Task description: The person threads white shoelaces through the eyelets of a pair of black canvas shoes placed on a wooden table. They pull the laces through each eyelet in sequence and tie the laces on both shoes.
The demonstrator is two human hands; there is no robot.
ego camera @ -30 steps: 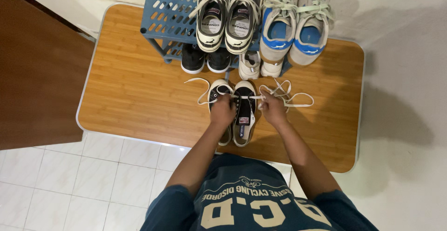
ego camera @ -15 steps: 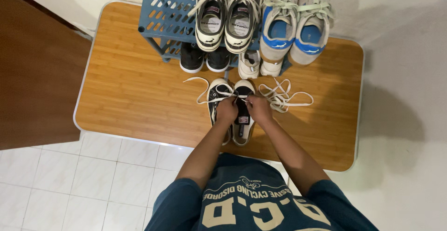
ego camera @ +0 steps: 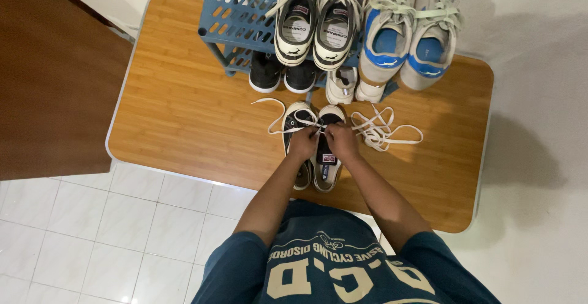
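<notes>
**Lacing the right-hand black shoe**

A pair of black shoes [ego camera: 315, 145] stands on the wooden desk [ego camera: 184, 120], long axis from 6 to 12 o'clock, toes at 12 toward the blue shoe rack [ego camera: 236, 16]. The left hand [ego camera: 303, 143] and right hand [ego camera: 343, 142] meet over the eyelets, each pinching the cream lace [ego camera: 383, 131], whose loose length lies at 3 o'clock. This looks like threading; the next move seems to call for drawing the lace through evenly.

A small red, white and blue label [ego camera: 328, 159] sits inside the black shoe [ego camera: 326, 157]; 2 pale insole labels [ego camera: 315, 31] show on the rack.
</notes>
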